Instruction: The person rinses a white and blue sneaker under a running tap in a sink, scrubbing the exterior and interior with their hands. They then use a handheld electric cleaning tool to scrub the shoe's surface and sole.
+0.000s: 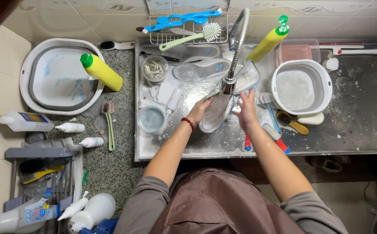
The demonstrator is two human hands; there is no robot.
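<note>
Both hands hold 1 shoe (216,113) under the faucet (236,47) in the middle of the steel sink (362,125). The left hand (200,108) curls closed round its side; the right hand (245,110) grips its other end. 2 insoles (197,65) lie toward the sink's back edge, and a white tub (301,86) stands to the right.

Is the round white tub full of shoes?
No, the tub holds only soapy water; the shoe is in both hands under the tap.
</note>
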